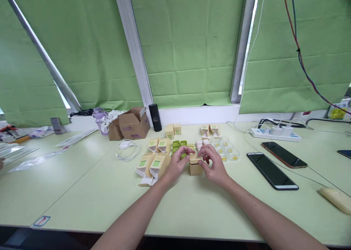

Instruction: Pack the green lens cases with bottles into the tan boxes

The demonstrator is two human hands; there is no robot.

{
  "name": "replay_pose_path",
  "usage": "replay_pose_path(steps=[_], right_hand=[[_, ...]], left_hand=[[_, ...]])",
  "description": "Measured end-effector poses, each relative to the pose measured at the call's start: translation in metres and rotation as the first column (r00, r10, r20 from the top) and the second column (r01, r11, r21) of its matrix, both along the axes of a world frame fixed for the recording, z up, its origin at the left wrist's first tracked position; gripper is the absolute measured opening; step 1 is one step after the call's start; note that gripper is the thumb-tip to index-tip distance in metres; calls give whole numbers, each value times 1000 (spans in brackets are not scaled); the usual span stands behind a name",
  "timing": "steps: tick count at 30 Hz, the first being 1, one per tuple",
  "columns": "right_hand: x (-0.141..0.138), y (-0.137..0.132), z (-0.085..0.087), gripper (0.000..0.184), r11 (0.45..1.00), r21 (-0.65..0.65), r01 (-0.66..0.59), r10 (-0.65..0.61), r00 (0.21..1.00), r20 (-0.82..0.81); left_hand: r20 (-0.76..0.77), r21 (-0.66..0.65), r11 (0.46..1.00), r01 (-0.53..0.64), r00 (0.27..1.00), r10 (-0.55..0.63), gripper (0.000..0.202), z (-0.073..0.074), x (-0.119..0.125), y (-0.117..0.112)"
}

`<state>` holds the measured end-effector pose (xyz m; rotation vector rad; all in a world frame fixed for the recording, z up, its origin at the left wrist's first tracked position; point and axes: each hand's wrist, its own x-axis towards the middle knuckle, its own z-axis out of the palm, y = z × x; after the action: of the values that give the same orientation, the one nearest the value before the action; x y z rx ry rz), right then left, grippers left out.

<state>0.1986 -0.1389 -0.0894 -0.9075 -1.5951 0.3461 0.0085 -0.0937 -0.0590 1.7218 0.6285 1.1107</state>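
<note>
A small tan cardboard box stands on the pale green table in front of me. My left hand touches its left top edge with curled fingertips. My right hand pinches the box's top flap from the right. Just left lie several open tan boxes with green labels. Behind the hands sit green inserts and clear plastic trays with yellow bits.
A brown carton, a black tumbler and a white charger cable sit at the back left. Two phones and a power strip lie to the right. Green blinds cover the windows.
</note>
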Motion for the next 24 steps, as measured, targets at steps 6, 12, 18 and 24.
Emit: replay_pose_path(steps=[6,12,18,24], right_hand=[[1,1,-1,15,1000,13,2,-3,999,32],[1,1,-3,16,1000,-1,9,-9,999,46],[2,2,-4,16,1000,-6,3,-3,998,62],[2,1,-3,15,1000,-3,9,-8,997,75]], left_hand=[[-46,67,998,-8,999,11,21,-3,-1,-1],[-77,98,995,-8,997,15,20,-6,-3,0],[-85,122,993,2,996,8,20,-5,-2,-2],[-93,123,992,-9,995,21,20,-2,-2,-3]])
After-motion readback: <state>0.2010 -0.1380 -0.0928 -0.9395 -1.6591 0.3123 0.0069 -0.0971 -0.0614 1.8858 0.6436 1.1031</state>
